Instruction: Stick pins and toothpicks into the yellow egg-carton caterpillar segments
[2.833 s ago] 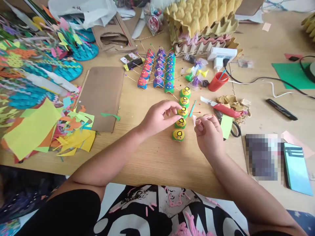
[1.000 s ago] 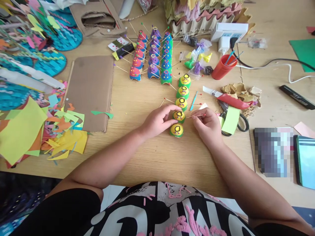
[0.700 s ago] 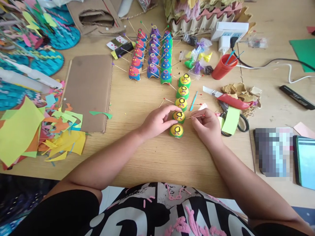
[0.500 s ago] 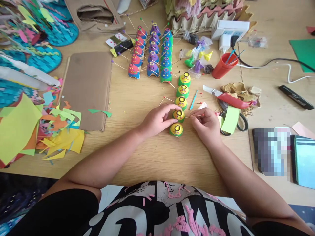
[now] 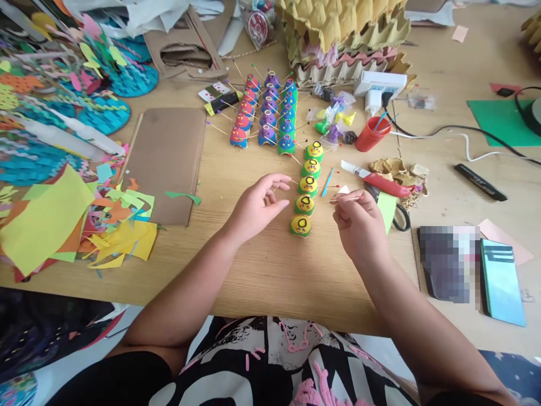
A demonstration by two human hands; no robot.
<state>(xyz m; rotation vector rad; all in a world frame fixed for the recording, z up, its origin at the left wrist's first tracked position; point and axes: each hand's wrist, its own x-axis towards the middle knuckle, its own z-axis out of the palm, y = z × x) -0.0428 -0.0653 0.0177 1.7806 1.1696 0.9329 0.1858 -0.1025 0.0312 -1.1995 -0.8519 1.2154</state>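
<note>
My right hand (image 5: 359, 217) pinches a thin stick with a red tip (image 5: 350, 198), held level to the right of the yellow figures. My left hand (image 5: 262, 203) is open, thumb and fingers apart, left of the same figures and not touching them. Several small yellow-and-green figures with smiling faces and black rings on top stand in a column; one (image 5: 304, 204) lies between my hands, and the nearest one (image 5: 300, 225) is closest to me. Beside the column lies a small blue tool (image 5: 327, 182).
Farther back stand rows of red figures (image 5: 239, 137), purple figures (image 5: 267, 134) and blue figures (image 5: 286, 144) with sticks poking out. A cutter knife (image 5: 393, 185), red cup (image 5: 372, 135) and power strip (image 5: 382, 83) lie right. Cardboard (image 5: 169, 163) and paper scraps (image 5: 122, 242) lie left.
My left hand has let go of the second-nearest yellow figure and opened, moving left. My right hand has drawn slightly right with the stick, away from that figure. The view has shifted.
</note>
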